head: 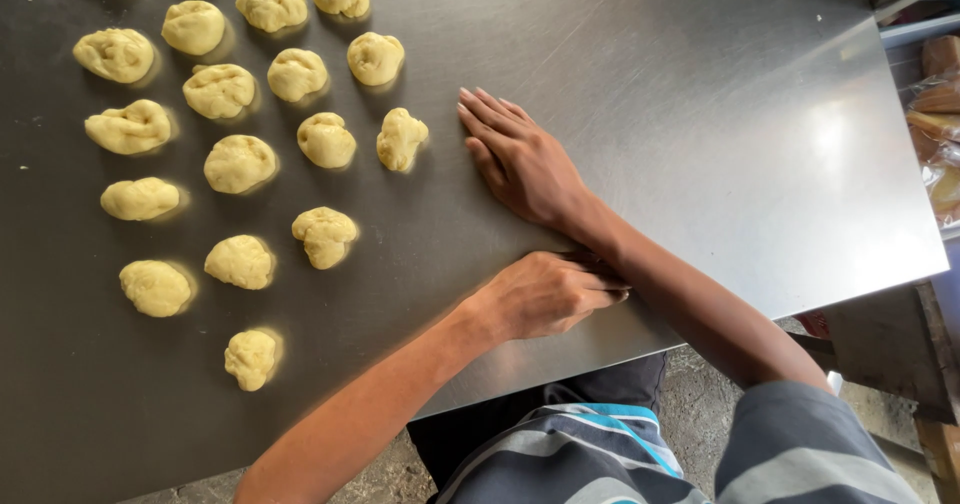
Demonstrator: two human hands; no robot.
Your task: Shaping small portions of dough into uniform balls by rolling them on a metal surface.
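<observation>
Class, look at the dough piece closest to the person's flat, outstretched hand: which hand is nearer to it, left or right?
Right. The right hand lies flat on the steel table, fingertips just beside the dough piece. The left hand rests lower, near the table's edge, farther away.

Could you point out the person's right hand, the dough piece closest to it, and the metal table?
right hand (520, 159), head view, back of the hand.
dough piece (400, 139), head view, its middle.
metal table (700, 94), head view, bare surface.

table (700, 114): brushed steel, glossy | dough lumps (240, 162): soft, matt, rough | shirt (800, 454): cloth
</observation>
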